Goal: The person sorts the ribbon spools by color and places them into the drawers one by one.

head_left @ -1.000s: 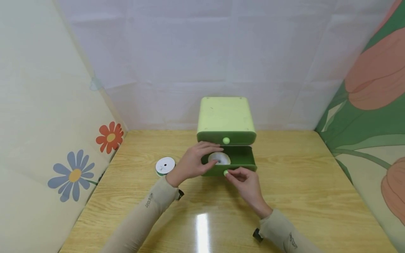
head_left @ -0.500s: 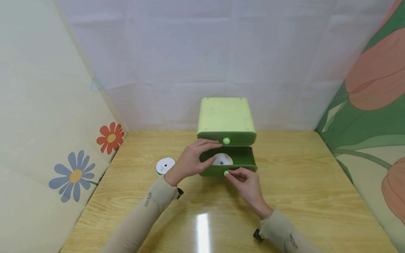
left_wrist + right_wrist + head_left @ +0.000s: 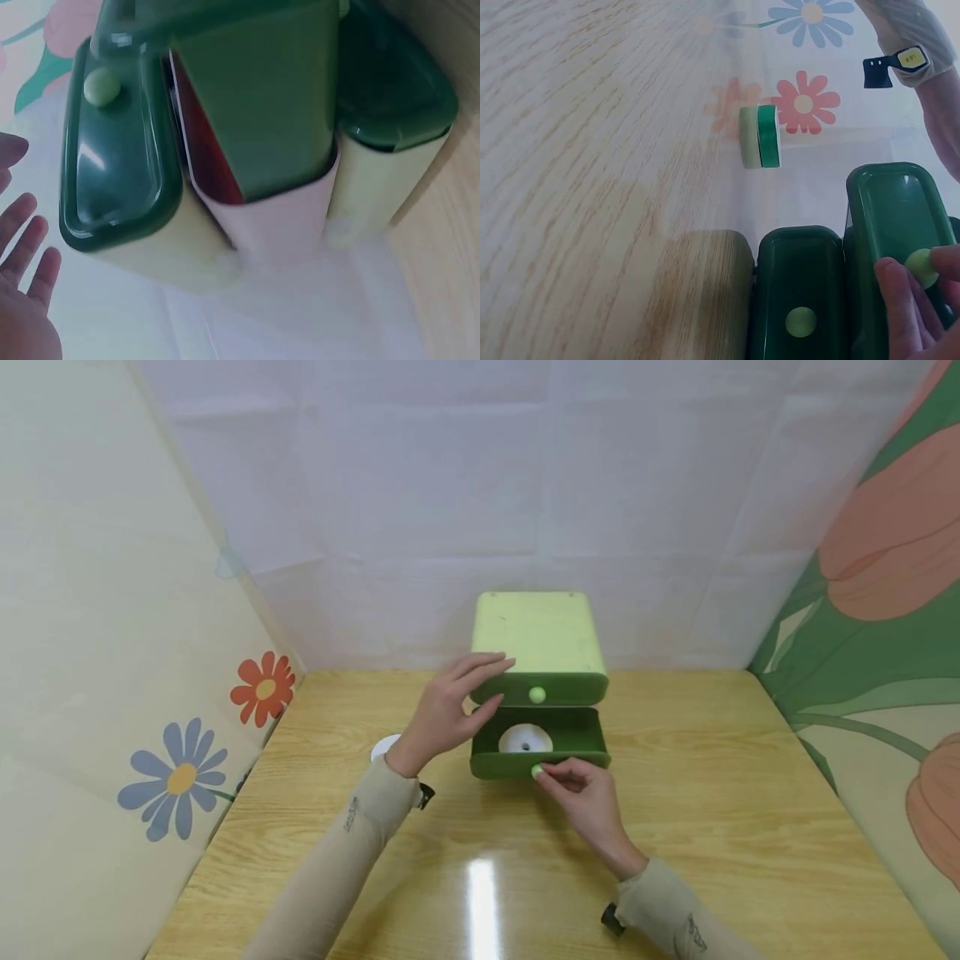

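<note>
A small drawer cabinet [image 3: 536,631] has a light green body and dark green drawers. My right hand [image 3: 588,806] pinches the round pale green knob [image 3: 921,268] of a lower drawer [image 3: 501,767], which is pulled out. Inside it lies a white ribbon spool [image 3: 517,738], flat side up. My left hand [image 3: 448,708] is beside the cabinet's upper front left corner, holding nothing, fingers extended. In the left wrist view its fingers are apart from the closed top drawer [image 3: 120,165].
Another spool [image 3: 769,136], white-sided with green ribbon, lies on the wooden table [image 3: 712,793] left of the cabinet, partly behind my left wrist in the head view. A closed drawer [image 3: 801,289] lies below the open one. A white backdrop [image 3: 420,485] stands behind.
My left hand has lifted out of the drawer, away from the spool, and moved up beside the top drawer. The spool shifted slightly right, then stayed. My right hand kept its grip on the knob.
</note>
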Demonstrator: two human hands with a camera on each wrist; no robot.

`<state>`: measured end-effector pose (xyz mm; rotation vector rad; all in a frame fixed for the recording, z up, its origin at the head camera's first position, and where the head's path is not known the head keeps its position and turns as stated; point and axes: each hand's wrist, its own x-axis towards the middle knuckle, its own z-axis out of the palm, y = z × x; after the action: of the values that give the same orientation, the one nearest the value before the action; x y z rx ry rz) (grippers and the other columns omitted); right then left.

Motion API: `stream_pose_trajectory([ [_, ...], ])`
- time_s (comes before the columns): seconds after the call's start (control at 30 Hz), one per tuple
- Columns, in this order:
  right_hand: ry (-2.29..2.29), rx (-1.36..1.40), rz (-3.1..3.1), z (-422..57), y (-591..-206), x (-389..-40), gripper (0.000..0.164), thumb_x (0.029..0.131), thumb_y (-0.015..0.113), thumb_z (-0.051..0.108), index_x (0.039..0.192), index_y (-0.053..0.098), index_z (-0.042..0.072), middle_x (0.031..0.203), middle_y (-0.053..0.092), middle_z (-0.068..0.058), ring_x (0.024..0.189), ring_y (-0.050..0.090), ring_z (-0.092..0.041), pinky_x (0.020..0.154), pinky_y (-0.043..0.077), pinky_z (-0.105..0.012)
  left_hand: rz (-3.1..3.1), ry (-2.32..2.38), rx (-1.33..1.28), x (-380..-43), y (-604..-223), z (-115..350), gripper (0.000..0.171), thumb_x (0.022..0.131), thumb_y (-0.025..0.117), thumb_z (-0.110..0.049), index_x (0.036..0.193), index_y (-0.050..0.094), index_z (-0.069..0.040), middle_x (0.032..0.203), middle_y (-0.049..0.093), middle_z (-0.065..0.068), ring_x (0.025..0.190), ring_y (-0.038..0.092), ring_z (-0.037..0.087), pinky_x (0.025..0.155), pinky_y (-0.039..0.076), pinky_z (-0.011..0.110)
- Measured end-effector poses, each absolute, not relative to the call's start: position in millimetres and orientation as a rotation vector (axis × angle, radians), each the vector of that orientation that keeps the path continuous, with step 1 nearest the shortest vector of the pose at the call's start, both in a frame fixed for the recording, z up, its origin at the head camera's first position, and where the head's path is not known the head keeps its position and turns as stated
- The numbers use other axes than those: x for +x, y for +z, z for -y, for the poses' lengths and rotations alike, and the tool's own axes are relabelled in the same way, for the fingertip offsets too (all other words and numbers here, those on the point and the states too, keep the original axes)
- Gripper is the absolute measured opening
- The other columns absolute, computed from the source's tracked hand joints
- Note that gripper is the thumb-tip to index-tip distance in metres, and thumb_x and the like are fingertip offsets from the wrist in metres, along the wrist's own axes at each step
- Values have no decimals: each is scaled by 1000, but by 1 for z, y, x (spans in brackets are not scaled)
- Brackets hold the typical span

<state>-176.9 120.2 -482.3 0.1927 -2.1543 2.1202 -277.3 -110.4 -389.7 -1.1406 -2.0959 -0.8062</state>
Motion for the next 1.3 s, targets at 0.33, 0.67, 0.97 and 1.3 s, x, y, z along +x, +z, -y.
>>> stream_pose_trajectory([
  [0.33, 2114, 168, 2168, -119, -483, -176, 15, 88, 78, -3, 101, 74, -9, 105, 75, -26, 86, 77, -12, 80, 64, -28, 2259, -890, -1017, -304, -393, 123, 51, 98, 74, -22, 147, 59, -17, 153, 55, 8, 145, 48, 27, 120, 41, 50],
  [0.67, 2068, 163, 2197, -120, -483, -176, 12, 89, 79, -1, 99, 75, -5, 102, 77, -23, 87, 78, -27, 78, 64, -28, 2334, -943, -1004, -306, -394, 125, 42, 102, 69, -24, 141, 64, -14, 147, 61, 9, 143, 50, 28, 121, 40, 49],
  [0.97, 2083, 169, 2187, -120, -484, -179, 12, 89, 78, -2, 100, 75, -6, 103, 76, -24, 86, 78, -22, 79, 64, -28, 2345, -951, -995, -308, -396, 125, 37, 101, 70, -24, 136, 68, -12, 145, 62, 9, 143, 50, 29, 122, 39, 49],
  [1.3, 2041, 124, 2245, -118, -482, -183, 12, 89, 79, 1, 101, 76, 0, 104, 77, -17, 88, 78, -19, 80, 64, -28, 2379, -968, -974, -307, -394, 125, 37, 102, 69, -27, 136, 68, -13, 146, 62, 8, 145, 49, 27, 122, 38, 48],
])
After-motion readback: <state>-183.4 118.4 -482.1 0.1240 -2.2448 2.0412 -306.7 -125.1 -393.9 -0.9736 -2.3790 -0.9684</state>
